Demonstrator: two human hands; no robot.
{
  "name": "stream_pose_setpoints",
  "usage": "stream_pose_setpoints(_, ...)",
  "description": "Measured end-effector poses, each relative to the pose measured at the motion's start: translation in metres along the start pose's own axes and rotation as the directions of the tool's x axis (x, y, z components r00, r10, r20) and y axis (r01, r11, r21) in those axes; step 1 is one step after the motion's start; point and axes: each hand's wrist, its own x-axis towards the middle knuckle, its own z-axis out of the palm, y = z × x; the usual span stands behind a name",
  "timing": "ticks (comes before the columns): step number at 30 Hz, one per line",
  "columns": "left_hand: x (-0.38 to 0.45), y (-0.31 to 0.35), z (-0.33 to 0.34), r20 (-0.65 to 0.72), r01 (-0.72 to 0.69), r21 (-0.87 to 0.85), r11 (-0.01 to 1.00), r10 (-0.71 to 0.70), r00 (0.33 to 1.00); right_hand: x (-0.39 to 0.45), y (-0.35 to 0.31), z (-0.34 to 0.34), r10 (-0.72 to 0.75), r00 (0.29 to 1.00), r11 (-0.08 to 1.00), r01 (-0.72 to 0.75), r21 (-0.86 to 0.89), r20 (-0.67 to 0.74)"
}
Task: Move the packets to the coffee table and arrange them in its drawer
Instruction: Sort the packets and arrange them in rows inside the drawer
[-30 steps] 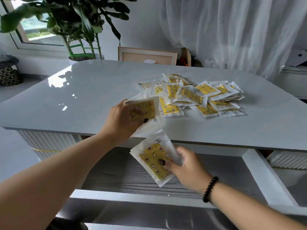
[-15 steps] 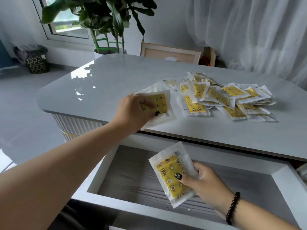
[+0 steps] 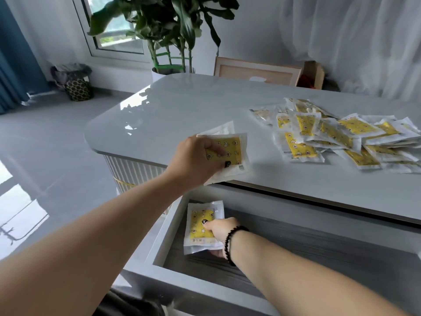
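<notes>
I see the grey desk [image 3: 205,106] filling most of the view, glossy on top, with its drawer [image 3: 296,252] pulled out toward me below the front edge, showing a dark wood-grain floor inside pale walls. Behind the desk a leafy potted plant [image 3: 168,26] stands by the window, a framed panel [image 3: 255,71] leans against the wall beside it, and a patterned bin [image 3: 77,87] sits on the floor at far left. On the right of the desk lies a loose pile of packets [image 3: 346,135], white with yellow printed centres, overlapping one another. My left hand [image 3: 196,163] is at the desk's front edge, its grip pinching a small stack of packets [image 3: 230,151], thumb on top of the yellow face and the fingers underneath, the stack partly overhanging the edge above the drawer. My right hand [image 3: 221,231], a black bead bracelet [image 3: 230,242] on its wrist, is down in the drawer's near-left corner, its grip closed on another few packets [image 3: 202,226], thumb pressed on the top one and fingers curled beneath, the packets lying just beside the left wall; I cannot tell if they touch the floor
</notes>
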Motion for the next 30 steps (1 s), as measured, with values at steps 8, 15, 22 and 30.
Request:
stream_pose_setpoints(8,0.005,-0.002,-0.013,0.030,0.011,-0.106,0.994,-0.008,1.000,0.008,-0.021,0.041,-0.019,0.992,0.999,0.014,-0.036,-0.127)
stream_pose_setpoints(15,0.009,-0.005,-0.020,0.005,-0.006,-0.109,0.994,0.006,1.000,0.017,-0.012,0.046,-0.165,0.963,0.921,0.073,-0.382,-0.215)
stream_pose_setpoints(22,0.008,-0.004,-0.020,0.031,-0.006,-0.110,0.994,0.009,0.999,0.014,-0.011,0.047,-0.230,0.949,0.848,0.089,-0.522,-0.213)
stream_pose_setpoints(30,-0.001,-0.009,-0.012,0.036,0.082,-0.256,0.963,-0.076,0.996,-0.035,-0.022,-0.006,-0.537,0.823,0.812,0.445,-0.378,-0.186)
